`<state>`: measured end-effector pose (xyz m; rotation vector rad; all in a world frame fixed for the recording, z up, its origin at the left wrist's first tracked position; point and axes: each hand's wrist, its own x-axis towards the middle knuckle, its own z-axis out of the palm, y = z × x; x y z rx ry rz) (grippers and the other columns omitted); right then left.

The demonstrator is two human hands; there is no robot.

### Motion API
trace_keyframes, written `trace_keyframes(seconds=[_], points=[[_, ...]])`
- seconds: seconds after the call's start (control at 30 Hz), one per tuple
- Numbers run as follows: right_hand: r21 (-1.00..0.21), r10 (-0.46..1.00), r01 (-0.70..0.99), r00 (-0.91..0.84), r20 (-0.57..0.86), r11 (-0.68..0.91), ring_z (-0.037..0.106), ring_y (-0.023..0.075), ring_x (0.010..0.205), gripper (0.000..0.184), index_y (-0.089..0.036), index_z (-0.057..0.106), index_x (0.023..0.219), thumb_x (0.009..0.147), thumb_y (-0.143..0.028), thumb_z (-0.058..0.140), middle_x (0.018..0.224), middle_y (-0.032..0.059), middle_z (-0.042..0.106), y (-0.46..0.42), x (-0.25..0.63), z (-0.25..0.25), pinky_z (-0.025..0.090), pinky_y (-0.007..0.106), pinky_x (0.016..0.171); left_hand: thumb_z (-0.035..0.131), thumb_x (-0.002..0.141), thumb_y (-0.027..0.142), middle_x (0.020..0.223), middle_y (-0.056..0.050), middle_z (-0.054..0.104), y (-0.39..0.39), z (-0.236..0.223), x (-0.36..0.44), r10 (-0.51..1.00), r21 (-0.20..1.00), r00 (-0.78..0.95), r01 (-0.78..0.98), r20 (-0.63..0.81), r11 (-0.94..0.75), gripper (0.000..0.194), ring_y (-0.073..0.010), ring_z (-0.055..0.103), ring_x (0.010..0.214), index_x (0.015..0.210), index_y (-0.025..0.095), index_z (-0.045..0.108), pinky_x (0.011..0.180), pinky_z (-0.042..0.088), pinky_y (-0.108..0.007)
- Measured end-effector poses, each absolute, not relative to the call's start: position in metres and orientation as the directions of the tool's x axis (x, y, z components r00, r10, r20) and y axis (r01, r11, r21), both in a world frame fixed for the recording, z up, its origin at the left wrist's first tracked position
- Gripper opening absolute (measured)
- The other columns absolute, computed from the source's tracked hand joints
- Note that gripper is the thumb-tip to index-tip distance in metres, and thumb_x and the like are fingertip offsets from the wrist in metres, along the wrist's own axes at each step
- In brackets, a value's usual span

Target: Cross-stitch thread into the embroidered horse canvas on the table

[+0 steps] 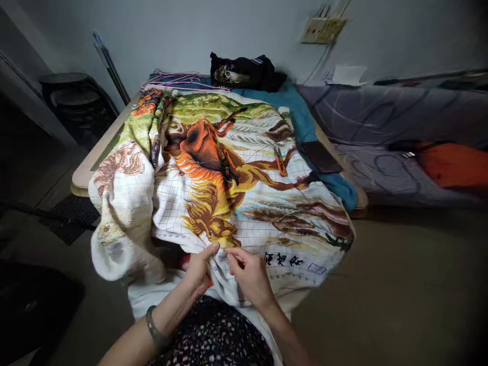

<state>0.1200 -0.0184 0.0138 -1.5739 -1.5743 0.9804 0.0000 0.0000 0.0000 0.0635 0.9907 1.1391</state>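
Observation:
A large cross-stitch cloth (244,168) with orange and brown horses lies over a low table and hangs into my lap. My left hand (199,272) grips the cloth's near edge, thumb on top and fingers underneath. My right hand (249,274) is pinched closed just right of it, fingertips on the cloth; whatever it pinches is too small to make out. A thin thread runs across the cloth. Orange-handled snips (280,162) lie on the cloth farther back on the right.
The table's edge (89,165) shows on the left. A dark flat case (321,156) rests on a teal cloth (301,119) at the right. A black bag (244,71) and thread bundles (179,79) sit at the back. A bed (400,132) stands on the right.

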Motion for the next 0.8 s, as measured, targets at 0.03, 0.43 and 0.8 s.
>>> trace_keyframes(seconds=[0.03,0.43,0.8], points=[[-0.88,0.999,0.475,-0.018,-0.036,-0.023,0.062,0.0145,0.06,0.026,-0.012,0.068,0.09,0.082,-0.023,0.047,0.074,0.0066,0.069,-0.018,0.12,0.013,0.043,0.019,0.049,0.074,0.06,0.017,0.083,-0.009,0.072,0.0,0.0,0.0,0.784,0.511,0.059,-0.728,-0.618,0.458,0.054,-0.0269,0.064,0.095,0.111,0.011,0.059,0.089,0.046,-0.038],[-0.824,0.999,0.566,-0.008,-0.035,-0.024,0.054,0.0122,0.046,0.02,-0.014,0.065,0.082,0.08,-0.023,0.047,0.058,0.0032,0.063,-0.013,0.115,0.018,0.039,0.02,0.045,0.076,0.056,0.016,0.084,-0.008,0.071,0.0,0.002,0.002,0.797,0.523,0.02,-0.744,-0.604,0.416,0.054,-0.0226,0.066,0.081,0.107,0.012,0.061,0.082,0.049,-0.034],[-0.938,0.985,0.302,0.086,-0.15,-0.169,0.055,0.0132,0.057,0.015,-0.015,0.058,0.072,0.079,-0.028,0.054,0.064,0.0026,0.06,-0.021,0.104,0.001,0.042,0.02,0.049,0.075,0.053,0.013,0.081,-0.006,0.07,0.004,0.005,0.004,0.812,0.583,-0.016,-0.704,-0.584,0.405,0.052,-0.0199,0.065,0.075,0.103,0.011,0.062,0.081,0.048,-0.033]])
